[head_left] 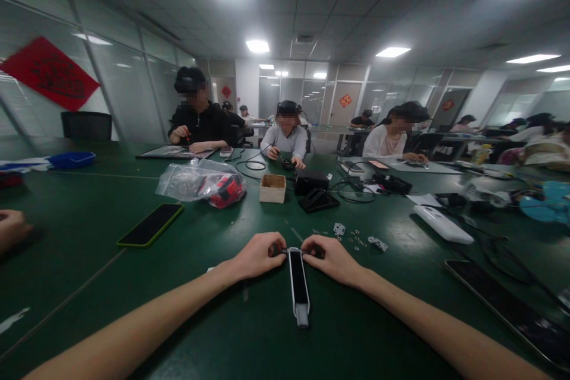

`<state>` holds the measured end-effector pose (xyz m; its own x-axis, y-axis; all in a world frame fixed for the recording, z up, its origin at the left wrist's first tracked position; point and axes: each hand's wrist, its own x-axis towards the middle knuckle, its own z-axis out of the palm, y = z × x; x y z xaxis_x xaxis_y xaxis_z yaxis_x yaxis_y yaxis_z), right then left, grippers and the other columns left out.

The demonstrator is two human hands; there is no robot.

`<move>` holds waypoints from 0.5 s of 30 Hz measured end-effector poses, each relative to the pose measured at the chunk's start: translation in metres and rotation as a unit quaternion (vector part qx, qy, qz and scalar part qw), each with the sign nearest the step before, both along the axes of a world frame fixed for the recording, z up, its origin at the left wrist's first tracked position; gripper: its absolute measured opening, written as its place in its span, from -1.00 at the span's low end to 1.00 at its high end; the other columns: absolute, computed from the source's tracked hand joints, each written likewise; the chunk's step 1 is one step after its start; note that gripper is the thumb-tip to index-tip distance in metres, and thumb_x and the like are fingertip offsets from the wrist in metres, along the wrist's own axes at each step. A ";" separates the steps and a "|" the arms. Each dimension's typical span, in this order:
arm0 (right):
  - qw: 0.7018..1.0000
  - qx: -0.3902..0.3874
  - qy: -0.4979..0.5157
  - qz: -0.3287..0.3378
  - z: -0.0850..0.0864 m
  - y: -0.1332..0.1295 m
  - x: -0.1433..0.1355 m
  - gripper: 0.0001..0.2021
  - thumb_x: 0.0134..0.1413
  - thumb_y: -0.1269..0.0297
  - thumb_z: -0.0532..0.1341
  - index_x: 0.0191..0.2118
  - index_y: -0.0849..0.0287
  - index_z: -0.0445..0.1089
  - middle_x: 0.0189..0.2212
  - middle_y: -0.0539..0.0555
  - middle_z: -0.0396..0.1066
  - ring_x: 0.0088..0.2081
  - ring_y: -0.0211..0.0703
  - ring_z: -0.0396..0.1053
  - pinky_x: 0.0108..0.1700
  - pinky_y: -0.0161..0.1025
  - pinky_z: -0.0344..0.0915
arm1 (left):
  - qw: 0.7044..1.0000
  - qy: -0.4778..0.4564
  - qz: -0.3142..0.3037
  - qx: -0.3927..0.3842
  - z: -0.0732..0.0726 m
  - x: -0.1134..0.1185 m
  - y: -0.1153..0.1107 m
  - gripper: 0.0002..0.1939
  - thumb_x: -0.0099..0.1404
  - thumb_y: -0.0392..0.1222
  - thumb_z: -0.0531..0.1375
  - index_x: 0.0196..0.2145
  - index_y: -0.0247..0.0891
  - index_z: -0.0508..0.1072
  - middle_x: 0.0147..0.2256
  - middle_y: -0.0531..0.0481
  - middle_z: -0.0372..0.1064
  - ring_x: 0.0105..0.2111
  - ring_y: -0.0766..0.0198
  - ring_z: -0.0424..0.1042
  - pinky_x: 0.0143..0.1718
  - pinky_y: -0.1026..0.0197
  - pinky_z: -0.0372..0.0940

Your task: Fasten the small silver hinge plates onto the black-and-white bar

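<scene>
In front of me is a long, narrow device (299, 279) with a white frame, a dark face and a grey block at its near end. My left hand (264, 255) is closed in a pinch at the left side of its far end. Opposite it, my right hand (328, 256) pinches at the right side of the same end. Small dark bits show at both sets of fingertips, too small to name. Beyond my right hand lie a metal bracket (339, 229), another metal piece (377, 243) and several small rings or nuts (356, 238).
A phone in a green case (151, 225) lies left, near a co-worker's hand (13, 230). Farther back are a plastic bag (184, 181), a small open box (272, 189) and a black stand (319, 200). To the right are a white case (443, 224), a large phone (503, 303) and cables.
</scene>
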<state>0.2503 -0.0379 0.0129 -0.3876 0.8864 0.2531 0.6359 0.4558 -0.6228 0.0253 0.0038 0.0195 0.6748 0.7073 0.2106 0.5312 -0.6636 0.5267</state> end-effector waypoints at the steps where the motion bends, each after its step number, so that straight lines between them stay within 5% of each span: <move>1: 1.000 0.001 -0.001 -0.001 0.000 0.000 0.000 -0.85 0.09 0.27 0.19 -0.21 0.17 0.39 -0.28 0.02 0.41 -0.30 -0.22 0.34 -0.30 -0.29 0.27 | 1.000 -0.002 -0.001 0.003 0.000 0.000 0.000 -0.84 0.18 -0.21 0.17 -0.25 -0.28 0.41 -0.41 0.05 0.38 -0.45 0.31 0.35 -0.44 0.32 0.22; 15: 1.000 0.001 -0.008 -0.012 0.001 -0.001 -0.001 -0.84 0.07 0.27 0.19 -0.22 0.18 0.40 -0.31 0.02 0.41 -0.33 -0.23 0.33 -0.33 -0.30 0.27 | 0.999 -0.027 -0.011 0.017 -0.006 -0.001 0.003 -0.85 0.19 -0.19 0.19 -0.28 -0.27 0.42 -0.42 0.06 0.38 -0.46 0.33 0.35 -0.45 0.33 0.22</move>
<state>0.2493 -0.0385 0.0135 -0.3696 0.8953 0.2487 0.6567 0.4411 -0.6117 0.0244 0.0068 0.0134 0.6770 0.6843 0.2710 0.4877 -0.6929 0.5311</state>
